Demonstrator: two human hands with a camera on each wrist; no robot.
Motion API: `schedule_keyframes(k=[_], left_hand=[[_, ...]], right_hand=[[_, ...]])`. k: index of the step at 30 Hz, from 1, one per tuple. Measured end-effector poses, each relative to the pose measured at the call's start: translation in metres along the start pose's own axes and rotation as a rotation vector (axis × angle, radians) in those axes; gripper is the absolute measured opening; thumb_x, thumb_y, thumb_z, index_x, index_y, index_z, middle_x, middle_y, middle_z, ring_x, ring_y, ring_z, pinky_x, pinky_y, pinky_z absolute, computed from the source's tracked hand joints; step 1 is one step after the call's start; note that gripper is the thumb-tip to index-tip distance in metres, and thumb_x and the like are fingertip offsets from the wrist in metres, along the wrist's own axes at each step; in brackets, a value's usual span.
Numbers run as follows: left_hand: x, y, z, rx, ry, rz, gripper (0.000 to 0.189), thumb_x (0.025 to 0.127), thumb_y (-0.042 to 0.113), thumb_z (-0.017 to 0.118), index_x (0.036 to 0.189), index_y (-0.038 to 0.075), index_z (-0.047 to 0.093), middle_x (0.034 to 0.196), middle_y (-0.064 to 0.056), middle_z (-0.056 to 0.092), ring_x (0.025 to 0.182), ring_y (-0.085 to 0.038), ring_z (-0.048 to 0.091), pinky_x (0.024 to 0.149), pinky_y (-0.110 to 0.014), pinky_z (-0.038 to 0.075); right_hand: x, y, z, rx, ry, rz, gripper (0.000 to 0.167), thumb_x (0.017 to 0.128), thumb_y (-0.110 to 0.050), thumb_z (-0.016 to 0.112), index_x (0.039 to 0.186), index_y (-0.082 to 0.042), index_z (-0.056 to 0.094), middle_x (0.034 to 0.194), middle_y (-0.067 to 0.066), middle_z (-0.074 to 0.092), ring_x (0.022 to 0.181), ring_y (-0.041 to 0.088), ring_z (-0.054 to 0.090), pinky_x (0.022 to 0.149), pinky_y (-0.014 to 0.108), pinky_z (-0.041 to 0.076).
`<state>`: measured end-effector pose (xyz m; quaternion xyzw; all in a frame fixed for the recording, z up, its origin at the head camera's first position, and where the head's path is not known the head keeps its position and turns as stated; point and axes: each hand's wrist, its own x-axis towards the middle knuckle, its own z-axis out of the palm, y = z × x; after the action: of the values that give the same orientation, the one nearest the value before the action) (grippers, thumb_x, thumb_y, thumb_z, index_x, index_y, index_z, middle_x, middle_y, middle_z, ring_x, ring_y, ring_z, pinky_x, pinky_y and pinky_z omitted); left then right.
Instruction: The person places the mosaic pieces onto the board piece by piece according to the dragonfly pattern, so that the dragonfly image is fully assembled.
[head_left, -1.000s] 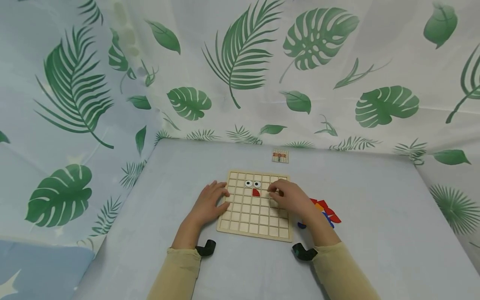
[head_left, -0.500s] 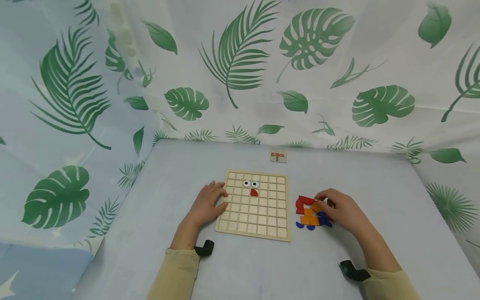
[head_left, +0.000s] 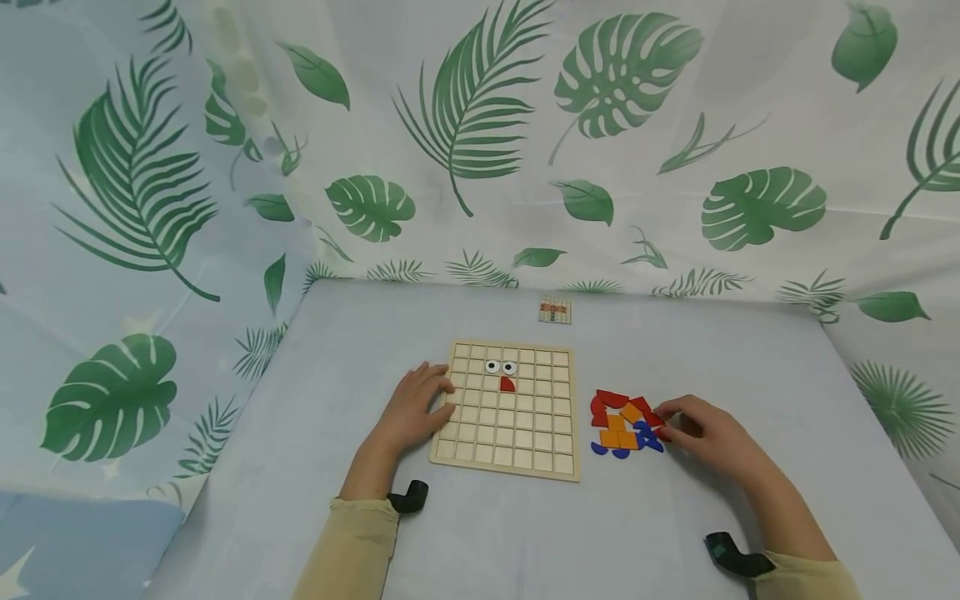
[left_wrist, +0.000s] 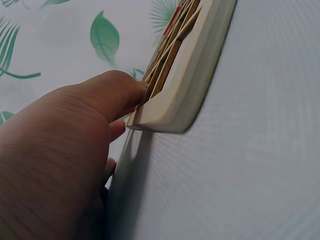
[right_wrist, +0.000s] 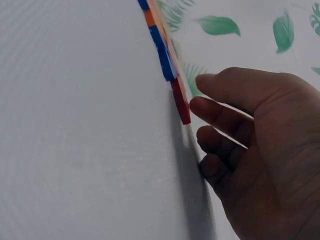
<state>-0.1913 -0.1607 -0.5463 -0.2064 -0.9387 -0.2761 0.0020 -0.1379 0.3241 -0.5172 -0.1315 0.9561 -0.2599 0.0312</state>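
A square wooden grid board lies flat on the table. Two round eye pieces and a red quarter-round piece sit in its upper squares. My left hand rests along the board's left edge; in the left wrist view its thumb touches the frame. To the board's right lies a group of red, orange and blue flat pieces. My right hand is at this group's right side, thumb and forefinger a little apart beside a red piece. Its fingertips hold nothing that I can make out.
A small patterned card lies behind the board. The pale table is backed by a white leaf-print cloth. Black wrist mounts stick out from both sleeves.
My right hand has left the board and moved right to the pieces, then a little further to their right side. The left hand has stayed at the board's edge.
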Motion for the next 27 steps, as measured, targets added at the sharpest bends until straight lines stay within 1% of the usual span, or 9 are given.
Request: schedule_keyframes(k=[2, 4, 7, 13, 17, 20, 22, 24, 27], left_hand=[[0.000, 0.001, 0.000, 0.001, -0.004, -0.005, 0.019, 0.094, 0.030, 0.065, 0.108, 0.019, 0.059, 0.151, -0.008, 0.047, 0.147, -0.039, 0.031, 0.123, -0.058, 0.020], [0.001, 0.001, 0.000, 0.001, -0.007, -0.008, 0.019, 0.094, 0.030, 0.065, 0.109, 0.019, 0.059, 0.151, -0.008, 0.047, 0.148, -0.039, 0.031, 0.123, -0.057, 0.020], [0.001, 0.001, 0.001, 0.006, -0.017, -0.019, 0.020, 0.094, 0.031, 0.065, 0.110, 0.019, 0.059, 0.152, -0.007, 0.046, 0.148, -0.037, 0.029, 0.124, -0.056, 0.018], [0.001, 0.000, 0.000, 0.005, -0.015, -0.011, 0.020, 0.095, 0.030, 0.064, 0.110, 0.019, 0.059, 0.152, -0.008, 0.046, 0.148, -0.038, 0.030, 0.123, -0.057, 0.019], [0.001, 0.000, 0.000, 0.002, -0.013, -0.004, 0.020, 0.095, 0.030, 0.064, 0.110, 0.019, 0.059, 0.152, -0.008, 0.046, 0.148, -0.039, 0.030, 0.123, -0.058, 0.019], [0.001, -0.001, 0.000, 0.011, -0.023, -0.013, 0.021, 0.095, 0.032, 0.064, 0.111, 0.020, 0.058, 0.153, -0.007, 0.045, 0.149, -0.038, 0.029, 0.124, -0.056, 0.018], [0.001, -0.002, 0.000, 0.014, -0.024, -0.013, 0.021, 0.095, 0.032, 0.064, 0.111, 0.020, 0.058, 0.153, -0.007, 0.045, 0.149, -0.037, 0.029, 0.124, -0.056, 0.018], [0.002, -0.002, 0.001, 0.009, -0.027, -0.014, 0.021, 0.095, 0.032, 0.064, 0.112, 0.020, 0.059, 0.153, -0.007, 0.045, 0.149, -0.037, 0.028, 0.124, -0.056, 0.017], [0.002, -0.002, 0.001, -0.002, -0.025, -0.008, 0.022, 0.095, 0.032, 0.064, 0.111, 0.019, 0.059, 0.153, -0.007, 0.045, 0.149, -0.038, 0.029, 0.124, -0.057, 0.018]], right_hand=[[-0.001, 0.006, 0.002, -0.001, 0.003, -0.013, 0.029, 0.091, -0.025, 0.072, 0.119, -0.022, 0.066, 0.108, -0.004, 0.065, 0.088, 0.008, 0.051, 0.074, 0.017, 0.051], [-0.003, 0.010, 0.002, -0.006, 0.008, -0.016, 0.029, 0.090, -0.026, 0.072, 0.119, -0.022, 0.065, 0.109, -0.003, 0.065, 0.091, 0.009, 0.052, 0.076, 0.017, 0.052], [-0.004, 0.012, 0.001, -0.021, 0.009, -0.008, 0.030, 0.088, -0.027, 0.075, 0.117, -0.023, 0.065, 0.107, -0.005, 0.065, 0.092, 0.011, 0.053, 0.077, 0.017, 0.053], [-0.004, 0.012, 0.000, -0.013, -0.027, -0.016, 0.031, 0.086, -0.031, 0.077, 0.114, -0.024, 0.065, 0.103, -0.007, 0.062, 0.090, 0.009, 0.051, 0.078, 0.018, 0.053], [-0.004, 0.013, 0.001, -0.017, -0.042, -0.011, 0.029, 0.087, -0.026, 0.076, 0.113, -0.023, 0.064, 0.104, -0.006, 0.063, 0.091, 0.009, 0.052, 0.078, 0.017, 0.053], [-0.004, 0.014, 0.002, -0.025, -0.043, -0.018, 0.029, 0.088, -0.018, 0.074, 0.115, -0.023, 0.064, 0.109, -0.004, 0.064, 0.096, 0.012, 0.054, 0.082, 0.017, 0.053], [-0.004, 0.014, 0.003, -0.027, -0.042, -0.021, 0.030, 0.088, -0.015, 0.073, 0.116, -0.023, 0.063, 0.111, -0.004, 0.064, 0.099, 0.014, 0.055, 0.084, 0.017, 0.053], [-0.004, 0.013, 0.004, -0.022, -0.042, -0.015, 0.032, 0.088, -0.017, 0.074, 0.117, -0.023, 0.062, 0.112, -0.004, 0.064, 0.101, 0.015, 0.056, 0.086, 0.017, 0.054], [-0.004, 0.013, 0.004, -0.014, -0.049, -0.002, 0.034, 0.087, -0.023, 0.075, 0.118, -0.023, 0.061, 0.112, -0.003, 0.064, 0.100, 0.016, 0.056, 0.085, 0.018, 0.054]])
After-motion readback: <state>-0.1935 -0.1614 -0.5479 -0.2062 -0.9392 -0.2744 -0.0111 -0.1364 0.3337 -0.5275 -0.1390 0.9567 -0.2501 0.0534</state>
